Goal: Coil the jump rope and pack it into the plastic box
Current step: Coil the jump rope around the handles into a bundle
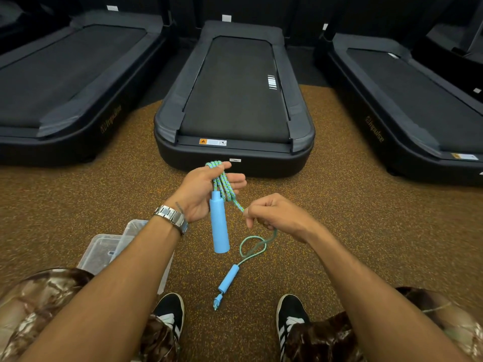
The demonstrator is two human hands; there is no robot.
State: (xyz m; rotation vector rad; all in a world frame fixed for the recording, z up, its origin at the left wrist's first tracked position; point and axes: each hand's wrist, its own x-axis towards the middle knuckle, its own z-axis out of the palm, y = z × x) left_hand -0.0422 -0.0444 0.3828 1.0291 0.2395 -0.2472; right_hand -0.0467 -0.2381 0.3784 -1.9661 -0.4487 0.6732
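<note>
My left hand grips several loops of the blue-green braided jump rope, and one light blue handle hangs down from that hand. My right hand pinches the rope a little lower and to the right. Below it the rope forms a loose loop and runs to the second blue handle, which lies on the floor between my shoes. The clear plastic box sits on the floor at lower left, partly hidden by my left forearm.
The floor is speckled brown rubber. Three black treadmills stand ahead, the middle treadmill just beyond my hands. The box's clear lid leans beside it. My black shoes and camouflage-clad knees fill the bottom edge.
</note>
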